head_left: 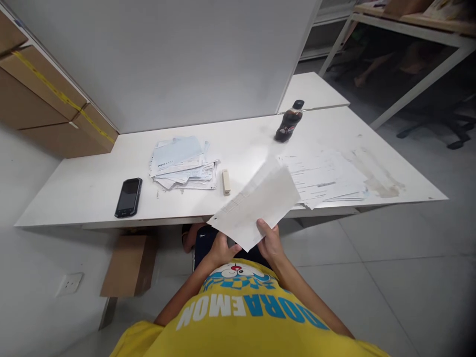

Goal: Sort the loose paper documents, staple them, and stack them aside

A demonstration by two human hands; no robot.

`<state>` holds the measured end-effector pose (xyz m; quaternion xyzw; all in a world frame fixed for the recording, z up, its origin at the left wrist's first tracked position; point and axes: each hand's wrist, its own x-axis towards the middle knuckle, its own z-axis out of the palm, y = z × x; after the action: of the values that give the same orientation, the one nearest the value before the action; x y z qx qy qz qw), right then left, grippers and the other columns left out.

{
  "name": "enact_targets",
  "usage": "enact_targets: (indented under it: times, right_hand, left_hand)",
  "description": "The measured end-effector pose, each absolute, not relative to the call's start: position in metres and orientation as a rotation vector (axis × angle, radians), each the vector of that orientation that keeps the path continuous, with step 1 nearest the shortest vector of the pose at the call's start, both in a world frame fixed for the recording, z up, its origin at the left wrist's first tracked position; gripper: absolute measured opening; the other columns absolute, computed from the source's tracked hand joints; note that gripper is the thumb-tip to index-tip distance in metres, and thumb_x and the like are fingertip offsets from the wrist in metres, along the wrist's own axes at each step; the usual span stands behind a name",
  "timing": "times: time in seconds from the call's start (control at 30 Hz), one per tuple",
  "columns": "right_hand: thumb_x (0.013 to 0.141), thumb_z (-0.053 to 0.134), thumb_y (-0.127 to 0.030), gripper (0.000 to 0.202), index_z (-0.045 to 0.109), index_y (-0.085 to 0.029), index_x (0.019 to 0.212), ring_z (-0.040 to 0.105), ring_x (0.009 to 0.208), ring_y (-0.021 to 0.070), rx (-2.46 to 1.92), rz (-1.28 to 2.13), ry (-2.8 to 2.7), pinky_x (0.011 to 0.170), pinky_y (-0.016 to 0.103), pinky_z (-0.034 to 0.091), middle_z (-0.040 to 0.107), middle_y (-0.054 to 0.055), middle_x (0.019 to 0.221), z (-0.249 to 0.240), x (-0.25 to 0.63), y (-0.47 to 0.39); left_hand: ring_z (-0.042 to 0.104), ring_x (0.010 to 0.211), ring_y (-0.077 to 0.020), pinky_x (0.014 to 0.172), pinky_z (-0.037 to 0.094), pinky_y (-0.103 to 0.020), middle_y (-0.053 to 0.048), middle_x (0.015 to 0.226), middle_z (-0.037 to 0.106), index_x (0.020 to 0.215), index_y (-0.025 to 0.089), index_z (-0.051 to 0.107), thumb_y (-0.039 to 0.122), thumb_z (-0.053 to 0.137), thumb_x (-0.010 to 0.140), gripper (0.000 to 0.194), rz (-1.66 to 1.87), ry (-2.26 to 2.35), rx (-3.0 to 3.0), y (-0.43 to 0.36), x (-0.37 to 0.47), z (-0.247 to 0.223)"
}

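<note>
Sheets of paper [260,203] are held tilted above the front edge of the white table. My right hand [270,240] grips their lower right edge, thumb on top. Close to their lower left corner is my left hand [223,249], thumb out to the side; the paper partly covers it, and its hold is hard to make out. A small cream stapler [226,182] lies on the table, between an untidy paper pile [182,163] on the left and spread papers [323,176] on the right.
A black phone [128,197] lies at the table's [89,188] front left. A dark drink bottle [289,121] stands near the back panel [178,59]. Taped cardboard boxes [55,99] are at the far left, and another box [130,265] sits below the table.
</note>
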<state>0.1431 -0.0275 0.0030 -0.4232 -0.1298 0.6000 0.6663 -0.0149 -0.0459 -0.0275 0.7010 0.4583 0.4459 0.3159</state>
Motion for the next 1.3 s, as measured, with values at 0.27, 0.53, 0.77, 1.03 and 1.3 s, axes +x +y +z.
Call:
enact_targets:
  times: [0.27, 0.53, 0.77, 1.03, 1.3]
  right_hand:
    - [0.07, 0.072, -0.049, 0.036, 0.063, -0.027, 0.097, 0.066, 0.092, 0.0209, -0.847, 1.145, -0.63, 0.094, 0.045, 0.05, 0.069, 0.002, 0.09, 0.017, 0.176, 0.013]
    - [0.073, 0.073, -0.04, 0.027, 0.064, -0.022, 0.09, 0.062, 0.091, 0.0219, -1.165, 0.999, -1.096, 0.087, 0.039, 0.048, 0.068, 0.004, 0.088, 0.005, 0.224, 0.04]
    - [0.081, 0.062, -0.045, 0.025, 0.063, -0.022, 0.091, 0.062, 0.095, 0.0235, -1.224, 0.893, -1.166, 0.085, 0.038, 0.048, 0.069, 0.006, 0.095, 0.0, 0.207, 0.041]
    - [0.082, 0.062, -0.045, 0.033, 0.063, -0.022, 0.107, 0.063, 0.082, 0.0203, -1.317, 1.106, -1.242, 0.072, 0.032, 0.051, 0.069, 0.003, 0.088, 0.009, 0.218, 0.012]
    - [0.072, 0.066, -0.04, 0.059, 0.054, -0.021, 0.127, 0.064, 0.078, 0.0211, -1.588, 1.129, -1.081, 0.069, 0.034, 0.052, 0.071, 0.005, 0.088, -0.024, 0.232, -0.006]
  left_hand:
    - [0.068, 0.103, -0.0254, 0.1, 0.05, -0.043, -0.009, 0.093, 0.075, 0.098, 0.019, 0.072, 0.049, 0.05, 0.092, 0.038, 1.333, 1.415, 1.684, 0.003, -0.012, 0.026]
    - [0.068, 0.098, -0.0254, 0.09, 0.054, -0.04, -0.01, 0.097, 0.074, 0.097, 0.018, 0.069, 0.043, 0.059, 0.086, 0.03, 1.31, 1.5, 1.667, 0.037, -0.056, 0.01]
    - [0.067, 0.098, -0.0225, 0.09, 0.053, -0.038, -0.01, 0.102, 0.07, 0.111, 0.017, 0.057, 0.035, 0.062, 0.082, 0.035, 1.32, 1.459, 1.458, 0.04, -0.052, -0.006]
    - [0.065, 0.083, -0.0173, 0.075, 0.052, -0.029, -0.006, 0.098, 0.067, 0.126, 0.021, 0.047, 0.039, 0.052, 0.09, 0.041, 1.343, 1.366, 1.362, 0.002, -0.057, 0.029]
    - [0.061, 0.069, -0.0164, 0.066, 0.048, -0.027, -0.003, 0.084, 0.065, 0.139, 0.02, 0.047, 0.029, 0.057, 0.086, 0.055, 0.823, 1.834, 1.627, -0.009, -0.049, 0.027]
